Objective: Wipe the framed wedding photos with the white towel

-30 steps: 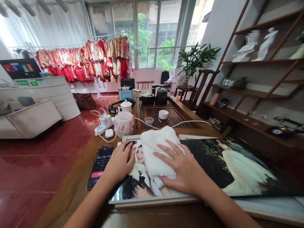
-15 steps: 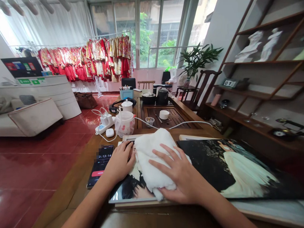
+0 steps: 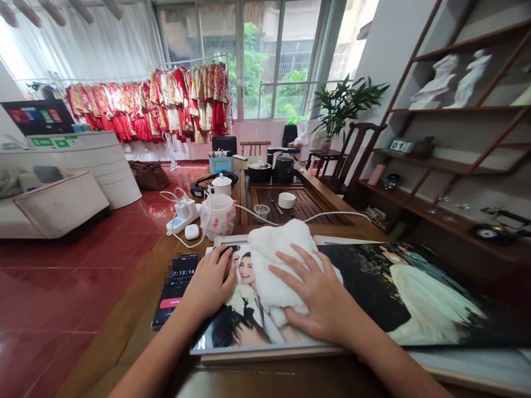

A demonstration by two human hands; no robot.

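A folded white towel (image 3: 280,268) lies on a glossy wedding photo panel (image 3: 241,324). Over the towel my right hand (image 3: 319,296) rests flat with its fingers spread, pressing it against the panel. My left hand (image 3: 214,282) lies on the panel's left part, fingers stretched out and touching the surface. Part of the printed couple shows between my hands; the towel covers the rest of that area. Under the panel a pale frame edge is visible. A second, dark wedding photo panel (image 3: 408,298) lies to the right, beside my right forearm.
A phone (image 3: 177,289) with a running timer lies left of my left hand. Behind the panels stand a plastic-wrapped white container (image 3: 218,215), a power strip (image 3: 179,222) and a tea tray (image 3: 309,212) with a white cup (image 3: 286,200). A white cable crosses the table.
My right hand and the towel have slid a little to the right across the panel, uncovering more of the printed couple. My left hand stays where it was.
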